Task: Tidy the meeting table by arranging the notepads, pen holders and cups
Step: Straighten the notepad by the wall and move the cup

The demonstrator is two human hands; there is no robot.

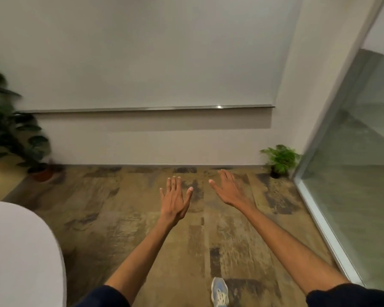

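Both hands reach forward, palms down, over the wooden floor (120, 218). The left hand (174, 199) has straight, spread fingers (173, 182) that hold nothing. The right hand (230, 191), just beside it at 3 o'clock, is likewise flat, its fingers (225, 175) straight and close together, touching nothing.

Of the task's things, only the worktop (20, 251) shows. One rounded corner of it, plain white and smooth, lies well apart from the left hand at about 8 o'clock, against the picture's left edge.

Dark sleeves (106, 295) end above the elbows. A grey-blue shoe (219, 292) with white laces stands on the floor at 6 o'clock. A large leafy plant (7, 129) in a brown pot (42, 173) stands at 10 o'clock, and a small green plant (279, 159) at 2 o'clock sits by the white wall (142, 63), next to a glass panel (353, 173).
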